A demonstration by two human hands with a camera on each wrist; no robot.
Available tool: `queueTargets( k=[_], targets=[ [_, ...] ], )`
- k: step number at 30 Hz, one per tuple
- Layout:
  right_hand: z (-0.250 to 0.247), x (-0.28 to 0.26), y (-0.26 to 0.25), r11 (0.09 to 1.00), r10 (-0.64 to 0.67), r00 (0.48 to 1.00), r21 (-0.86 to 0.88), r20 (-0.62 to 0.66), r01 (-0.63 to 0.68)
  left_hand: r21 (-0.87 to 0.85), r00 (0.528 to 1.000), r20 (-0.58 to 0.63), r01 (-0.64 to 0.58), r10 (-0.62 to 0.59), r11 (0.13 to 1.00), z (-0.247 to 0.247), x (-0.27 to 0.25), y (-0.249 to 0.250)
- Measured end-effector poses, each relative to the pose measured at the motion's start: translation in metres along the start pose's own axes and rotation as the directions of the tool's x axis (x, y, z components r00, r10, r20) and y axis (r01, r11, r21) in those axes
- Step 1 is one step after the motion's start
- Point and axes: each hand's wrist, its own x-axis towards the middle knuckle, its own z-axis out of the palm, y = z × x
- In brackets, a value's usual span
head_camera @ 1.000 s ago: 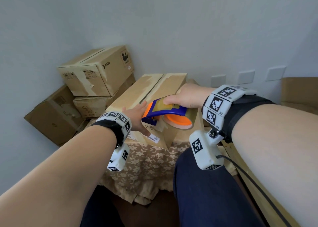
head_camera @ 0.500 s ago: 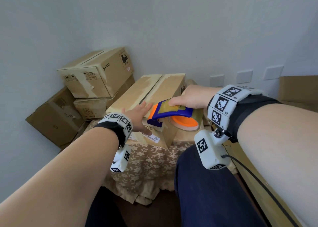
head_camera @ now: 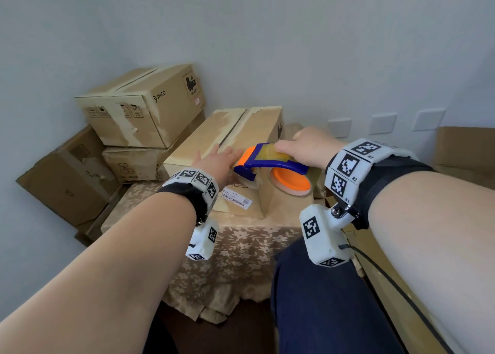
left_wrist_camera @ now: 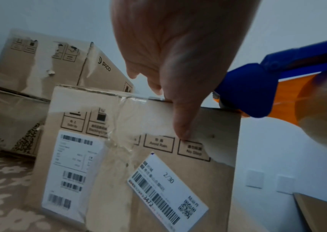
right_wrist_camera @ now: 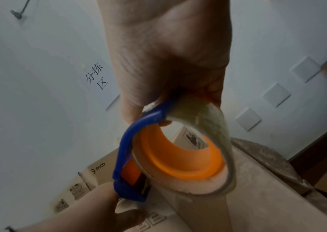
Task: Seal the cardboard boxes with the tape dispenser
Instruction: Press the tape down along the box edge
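Note:
A long cardboard box point(head_camera: 233, 136) lies on the cloth-covered table, its near end face point(left_wrist_camera: 138, 164) carrying white barcode labels. My right hand point(head_camera: 308, 147) grips the blue and orange tape dispenser point(head_camera: 270, 163) with its clear tape roll point(right_wrist_camera: 198, 157). The dispenser's blue front end point(left_wrist_camera: 244, 97) sits at the box's near top edge. My left hand point(head_camera: 217, 160) lies on the box's near end beside the dispenser, fingers straight over the top, thumb point(left_wrist_camera: 182, 124) pressing a strip of tape down onto the end face.
Several other cardboard boxes are stacked at the left against the wall, a PICO box point(head_camera: 144, 107) on top. The floral tablecloth point(head_camera: 241, 246) hangs over the near table edge. More flat cardboard point(head_camera: 466, 152) stands at the right. White wall plates point(head_camera: 383, 123) sit behind.
The dispenser in my right hand has risen from the box's front face to its top near edge. My left hand has slid up and forward, flattening over the box end.

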Motion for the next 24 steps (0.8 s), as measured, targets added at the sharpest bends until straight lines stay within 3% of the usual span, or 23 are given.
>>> queueTargets(
  k=[6,12,18,24],
  targets=[
    [0.019,0.025,-0.004,0.989,-0.046,0.994,0.142,0.096,0.032,-0.022,0.997,-0.026,0.077,-0.078,0.997,0.001,0.015,-0.015],
    [0.018,0.043,0.008,0.951,-0.106,0.984,0.305,0.14,0.058,-0.252,0.99,-0.079,0.094,-0.117,0.963,0.001,0.018,-0.011],
    [0.017,0.046,0.021,0.917,-0.128,0.98,0.394,0.155,0.057,-0.192,0.972,-0.154,0.149,-0.18,0.97,0.011,0.022,-0.003],
    [0.015,0.043,0.025,0.915,-0.162,0.982,0.388,0.101,0.111,-0.145,0.969,-0.152,0.175,-0.197,0.974,0.023,0.028,-0.003]
  ],
)
